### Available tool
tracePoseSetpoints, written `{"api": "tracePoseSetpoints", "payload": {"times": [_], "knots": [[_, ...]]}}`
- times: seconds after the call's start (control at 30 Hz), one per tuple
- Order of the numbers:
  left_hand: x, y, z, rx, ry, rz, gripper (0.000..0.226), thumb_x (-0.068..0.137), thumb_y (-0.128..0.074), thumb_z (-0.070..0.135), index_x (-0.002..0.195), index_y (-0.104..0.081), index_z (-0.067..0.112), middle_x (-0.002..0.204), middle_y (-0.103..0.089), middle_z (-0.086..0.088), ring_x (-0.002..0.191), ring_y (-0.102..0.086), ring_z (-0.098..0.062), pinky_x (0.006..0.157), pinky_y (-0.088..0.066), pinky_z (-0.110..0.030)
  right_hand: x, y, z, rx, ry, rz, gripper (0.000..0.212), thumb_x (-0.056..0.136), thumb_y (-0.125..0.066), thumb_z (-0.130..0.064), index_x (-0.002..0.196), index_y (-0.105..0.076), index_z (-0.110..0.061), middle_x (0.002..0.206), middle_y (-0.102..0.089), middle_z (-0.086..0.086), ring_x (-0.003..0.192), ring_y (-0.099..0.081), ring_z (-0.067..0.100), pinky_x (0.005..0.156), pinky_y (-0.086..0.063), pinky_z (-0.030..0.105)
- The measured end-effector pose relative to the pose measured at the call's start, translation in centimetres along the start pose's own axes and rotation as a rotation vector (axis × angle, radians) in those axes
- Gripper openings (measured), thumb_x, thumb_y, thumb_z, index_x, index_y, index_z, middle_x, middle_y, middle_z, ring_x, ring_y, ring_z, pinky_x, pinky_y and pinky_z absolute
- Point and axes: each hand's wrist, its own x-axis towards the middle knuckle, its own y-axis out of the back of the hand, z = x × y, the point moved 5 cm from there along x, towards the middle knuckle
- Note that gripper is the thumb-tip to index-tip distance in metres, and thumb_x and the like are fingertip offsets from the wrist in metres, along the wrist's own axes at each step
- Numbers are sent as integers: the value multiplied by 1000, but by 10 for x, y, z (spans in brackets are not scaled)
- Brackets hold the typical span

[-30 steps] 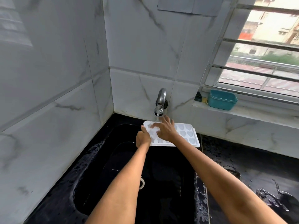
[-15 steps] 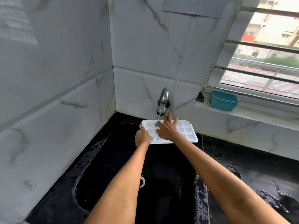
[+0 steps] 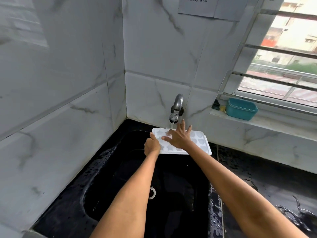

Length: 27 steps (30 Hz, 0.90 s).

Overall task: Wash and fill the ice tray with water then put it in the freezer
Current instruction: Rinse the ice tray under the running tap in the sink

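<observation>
A white ice tray [image 3: 200,142] with star and heart moulds is held flat over the back of the black sink [image 3: 106,170], under the metal tap [image 3: 176,109]. A thin stream of water runs from the tap onto the tray's left part. My left hand [image 3: 151,146] grips the tray's near-left edge. My right hand [image 3: 178,138] lies flat on top of the tray with fingers spread, fingertips at the stream.
A teal plastic tub [image 3: 241,109] sits on the window ledge at the right. The wet black counter [image 3: 274,194] runs along the right of the sink. Marble-tiled walls close in at the left and back. The drain [image 3: 152,193] shows at the basin's bottom.
My right hand has slid a little further across the tray toward the tap, fingers spreading wider. The tray and left hand stay nearly where they were.
</observation>
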Motion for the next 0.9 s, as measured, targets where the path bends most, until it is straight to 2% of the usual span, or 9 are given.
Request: {"api": "tracePoseSetpoints", "payload": {"times": [0.1, 0.17, 0.3, 0.4, 0.53, 0.6, 0.7, 0.8, 0.9], "knots": [[0, -1, 1, -48, 18, 4, 62, 102, -17, 42, 123, -55, -3, 126, -59, -22, 116, -56, -37, 93, -45, -38, -3, -4, -2, 66, 15, -19, 64, 84, -40, -67, 139, -39, -33, 156, 4, 20, 141, 20, 38, 109, 1, 65], [1, -1, 2, -21, 6, 5, 62, 102, -18, 41, 123, -56, -3, 126, -59, -22, 117, -56, -37, 93, -45, -38, -4, -2, 6, 101, 4, -5, 60, 83, -42, -67, 135, -42, -37, 156, -2, 19, 142, 18, 38, 109, 1, 65], [1, -8, 4, 3, -3, -11, 64, 102, -17, 42, 121, -57, -4, 124, -60, -22, 115, -57, -37, 93, -45, -39, -3, -2, 8, 54, -11, 41, 57, 87, -37, -64, 134, -43, -32, 155, -7, 18, 142, 15, 38, 109, 0, 65], [4, -6, 3, -42, 8, 6, 64, 102, -17, 42, 119, -58, -4, 122, -61, -22, 113, -58, -38, 93, -46, -40, -4, -4, 10, 175, 30, 22, 54, 86, -45, -61, 135, -42, -39, 155, -10, 12, 143, 14, 37, 110, -4, 64], [10, 0, -2, -31, 2, 26, 64, 102, -17, 42, 118, -58, -5, 122, -61, -22, 112, -58, -38, 90, -46, -40, -10, 8, 26, 262, 22, 255, 37, 91, -48, -49, 116, -64, -27, 150, -27, 12, 144, -2, 32, 114, -11, 53], [9, -1, -2, -56, 10, 24, 63, 102, -18, 42, 118, -58, -5, 121, -61, -23, 112, -58, -38, 90, -46, -40, -11, 4, 28, 200, -47, 233, 43, 92, -42, -52, 120, -60, -25, 153, -21, 13, 144, 4, 33, 112, -6, 58], [8, -3, 2, -47, -7, 6, 62, 102, -19, 41, 120, -56, -6, 122, -60, -23, 113, -57, -38, 89, -46, -38, -7, -3, 25, 132, -66, 107, 57, 88, -38, -62, 134, -46, -28, 156, -2, 18, 142, 18, 36, 110, 2, 63], [10, 3, 0, -29, 0, 28, 63, 102, -18, 42, 119, -57, -5, 122, -61, -22, 112, -58, -38, 88, -46, -39, -5, 0, 28, 130, -41, 114, 58, 85, -39, -67, 130, -50, -33, 155, -6, 19, 142, 19, 36, 108, 7, 65], [12, 5, -2, -21, -11, 35, 64, 102, -17, 42, 117, -58, -5, 120, -62, -21, 110, -59, -37, 86, -47, -38, -3, 3, 22, -24, -13, 137, 58, 85, -34, -69, 127, -52, -33, 155, -6, 20, 142, 18, 38, 106, 9, 67]]}}
